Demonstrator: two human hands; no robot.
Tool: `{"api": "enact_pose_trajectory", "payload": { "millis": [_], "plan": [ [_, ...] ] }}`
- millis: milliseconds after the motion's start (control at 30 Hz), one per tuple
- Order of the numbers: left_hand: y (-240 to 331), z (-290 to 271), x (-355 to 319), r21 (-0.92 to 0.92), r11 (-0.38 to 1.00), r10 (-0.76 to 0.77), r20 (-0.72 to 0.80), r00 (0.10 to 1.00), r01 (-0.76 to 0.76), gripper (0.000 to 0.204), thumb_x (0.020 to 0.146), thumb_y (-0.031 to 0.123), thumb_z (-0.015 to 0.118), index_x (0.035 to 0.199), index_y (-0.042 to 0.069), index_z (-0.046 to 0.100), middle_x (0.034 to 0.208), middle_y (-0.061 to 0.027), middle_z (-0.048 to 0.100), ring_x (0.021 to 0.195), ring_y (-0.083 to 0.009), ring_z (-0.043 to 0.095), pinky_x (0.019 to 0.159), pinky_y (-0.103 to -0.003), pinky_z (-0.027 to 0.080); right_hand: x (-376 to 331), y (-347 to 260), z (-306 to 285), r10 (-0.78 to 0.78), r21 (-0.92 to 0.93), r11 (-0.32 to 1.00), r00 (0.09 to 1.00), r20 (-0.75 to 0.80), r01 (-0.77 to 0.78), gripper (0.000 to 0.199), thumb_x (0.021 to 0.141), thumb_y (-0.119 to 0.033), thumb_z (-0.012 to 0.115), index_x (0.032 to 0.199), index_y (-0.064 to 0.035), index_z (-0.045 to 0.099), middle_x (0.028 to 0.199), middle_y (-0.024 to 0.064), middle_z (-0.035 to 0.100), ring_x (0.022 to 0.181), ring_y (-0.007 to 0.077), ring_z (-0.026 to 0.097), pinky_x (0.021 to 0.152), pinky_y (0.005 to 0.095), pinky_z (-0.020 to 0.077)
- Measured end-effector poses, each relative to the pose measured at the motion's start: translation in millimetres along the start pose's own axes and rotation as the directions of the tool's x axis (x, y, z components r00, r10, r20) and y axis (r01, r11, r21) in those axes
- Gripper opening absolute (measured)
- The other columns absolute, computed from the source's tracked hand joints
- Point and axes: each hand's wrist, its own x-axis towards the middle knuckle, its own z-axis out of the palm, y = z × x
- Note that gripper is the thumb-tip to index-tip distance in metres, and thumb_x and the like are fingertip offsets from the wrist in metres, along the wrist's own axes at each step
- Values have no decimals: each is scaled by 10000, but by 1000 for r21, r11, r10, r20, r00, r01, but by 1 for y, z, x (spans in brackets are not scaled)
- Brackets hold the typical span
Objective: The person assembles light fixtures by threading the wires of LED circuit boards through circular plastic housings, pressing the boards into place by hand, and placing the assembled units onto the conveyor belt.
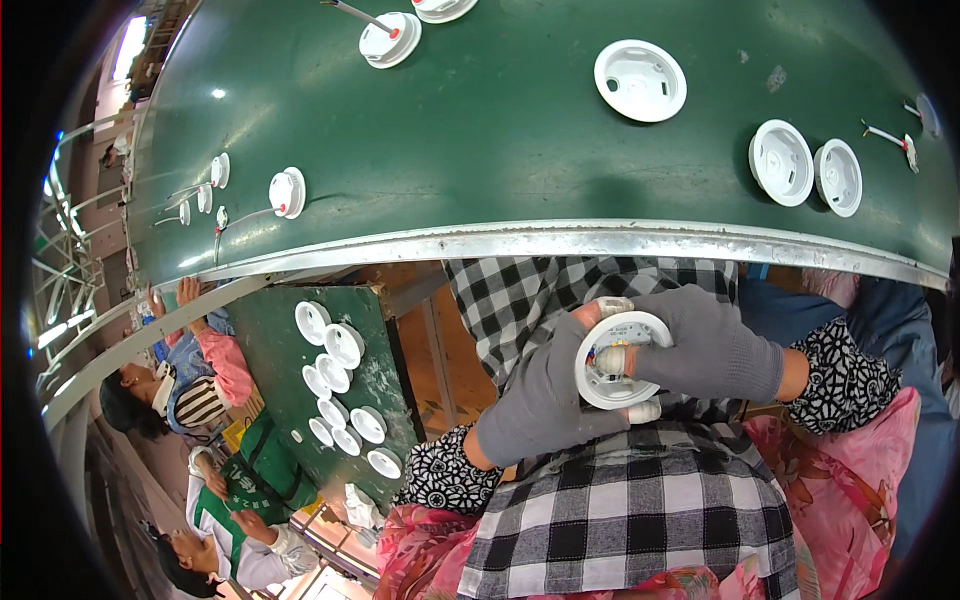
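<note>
Over my lap, both hands hold a round white lamp housing (584, 372), its hollow side facing up. Inside it a small white circuit board (630, 334) shows, with bits of coloured wire beside it. My left hand (540, 390), in a grey fingerless glove, is closed around the housing's left side and underside. On the other side my right hand (705, 345), gloved alike, grips the rim, and a taped thumb reaches into the hollow. Tape also covers other fingertips. That thumb hides part of the board and wires.
A green conveyor belt (480, 150) with a metal edge (560, 238) runs ahead of me, carrying white housings (640, 82) and lamp parts with cables (290, 193). Left stands a green side table (375, 335) with several white cups (344, 346). Co-workers (245, 530) sit farther left.
</note>
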Motion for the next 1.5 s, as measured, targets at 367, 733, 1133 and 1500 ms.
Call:
{"api": "enact_pose_trajectory", "payload": {
  "millis": [367,733,1133,1500],
  "plan": [
    [-7,-7,-1,-99,993,-61,96,994,71,1000,647,274,915,1380,35,279,1274,-122,479,1171,-200,545,991,-342,465,-2,1,-3,24,85,996,993,113,-33,418,904,-358,592,1145,-20,647,959,143,712,870,187,696,788,314,538],
    [-9,3,1,52,998,26,44,999,-29,959,634,265,925,1321,22,302,1235,-131,480,1125,-197,563,955,-339,482,2,16,16,-54,161,984,988,-142,77,349,875,-329,625,996,-5,672,829,135,689,755,189,678,697,318,522],
    [-12,-4,-3,122,992,42,-147,988,-24,1027,574,263,946,1324,27,285,1221,-123,458,1118,-189,545,936,-333,484,-3,15,33,-13,410,909,988,-154,76,400,886,-293,621,1166,-8,594,986,125,683,890,180,658,801,329,519],
    [-18,6,-1,-121,992,0,-214,977,-27,867,679,242,893,1313,14,346,1174,-116,534,1058,-197,590,889,-336,502,11,14,28,-161,299,929,967,-200,216,354,917,-268,596,1142,5,607,907,109,688,779,138,660,711,296,532]
  ]
}}
